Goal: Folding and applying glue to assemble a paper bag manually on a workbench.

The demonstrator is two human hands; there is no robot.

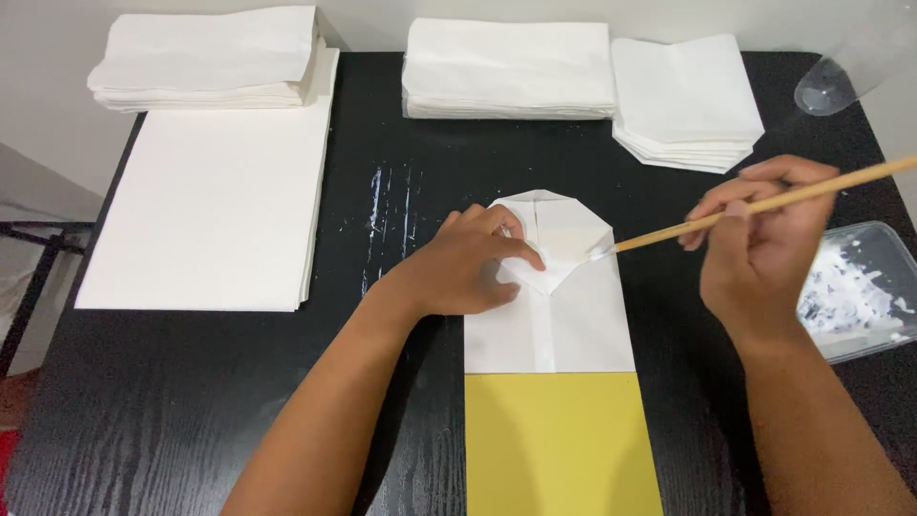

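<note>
Fingers of my left hand [465, 272] pressed flat the white folded paper bag [551, 287]; my right hand [759, 244] pinched a wooden-handled glue brush [755, 205] above its flap.

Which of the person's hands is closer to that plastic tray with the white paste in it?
Right. The right hand, holding the brush, is just beside the tray; the left hand rests on the folded paper, farther away.

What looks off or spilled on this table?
White glue smears streak the black table left of the folded white paper, beside the left hand. The plastic tray is smeared white too. Nothing else stands out.
</note>
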